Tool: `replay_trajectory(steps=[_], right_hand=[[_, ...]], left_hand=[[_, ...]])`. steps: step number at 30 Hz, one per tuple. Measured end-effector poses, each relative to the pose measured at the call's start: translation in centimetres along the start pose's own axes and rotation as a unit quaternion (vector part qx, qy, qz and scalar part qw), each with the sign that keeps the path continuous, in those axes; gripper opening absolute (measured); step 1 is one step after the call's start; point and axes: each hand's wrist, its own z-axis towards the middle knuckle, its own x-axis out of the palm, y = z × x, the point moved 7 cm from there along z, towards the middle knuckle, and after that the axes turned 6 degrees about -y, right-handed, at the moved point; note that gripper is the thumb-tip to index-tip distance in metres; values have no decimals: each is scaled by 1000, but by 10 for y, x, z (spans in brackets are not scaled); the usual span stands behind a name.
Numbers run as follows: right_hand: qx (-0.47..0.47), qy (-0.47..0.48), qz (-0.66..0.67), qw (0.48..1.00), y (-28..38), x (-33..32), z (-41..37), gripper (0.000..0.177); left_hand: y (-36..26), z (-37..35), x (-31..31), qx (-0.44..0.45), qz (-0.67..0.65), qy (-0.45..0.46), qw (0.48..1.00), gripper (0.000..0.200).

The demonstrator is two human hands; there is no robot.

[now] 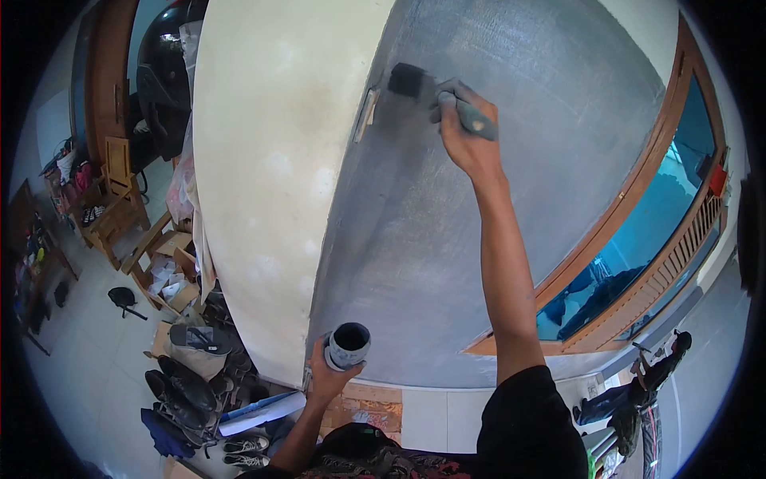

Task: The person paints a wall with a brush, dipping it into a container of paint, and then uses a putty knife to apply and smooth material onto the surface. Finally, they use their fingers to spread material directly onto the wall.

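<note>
My right hand (pixel 463 120) is closed round the handle of a paintbrush (pixel 408 80), whose dark bristles lie against the grey wall (pixel 447 239). Dark wet-looking paint shows on the wall around and below the bristles. Low in the view, my left hand (pixel 333 375) wraps round a paint-smeared cup (pixel 349 343) held upright, its inside dark. A small pale fitting (pixel 367 116) sits at the edge between the grey wall and the cream wall (pixel 271 176), left of the brush.
A wood-framed window (pixel 638 247) borders the grey wall on the right. Shoes (pixel 179 395) and a box of papers (pixel 167 275) stand at lower left. Another person (pixel 630 391) is at lower right. A patterned mat (pixel 367 407) lies below the cup.
</note>
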Motion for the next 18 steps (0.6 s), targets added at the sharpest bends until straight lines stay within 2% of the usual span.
replay_trajectory(steps=[2,3,5,9,11,12,14,16,18], right_hand=[[-174,-33,-194,965,14,-12,-6,22],[-172,-32,-195,965,12,-19,-10,22],[9,-33,-29,999,11,-35,-10,20],[-32,-32,51,998,1,-18,6,22],[-56,-22,-43,997,-3,-6,18,23],[-56,-23,-44,997,-4,-14,20,23],[-183,-57,-221,956,9,-40,20,23],[-165,-75,-233,955,-2,-86,20,22],[-120,-94,-247,957,-11,-140,13,22]], left_hand=[[-2,-2,-3,-5,9,-5,1000,86],[-2,-3,-4,-5,14,-12,1000,85],[5,-5,-2,-11,-2,-9,1000,85],[8,-5,7,-11,-1,-11,1000,85],[-1,-7,12,-22,-17,-1,1000,86],[-4,-8,15,-32,-32,6,999,86],[2,-12,22,-27,-21,7,999,86],[4,-18,30,-21,-9,9,1000,86],[6,-23,42,-35,-49,19,998,85]])
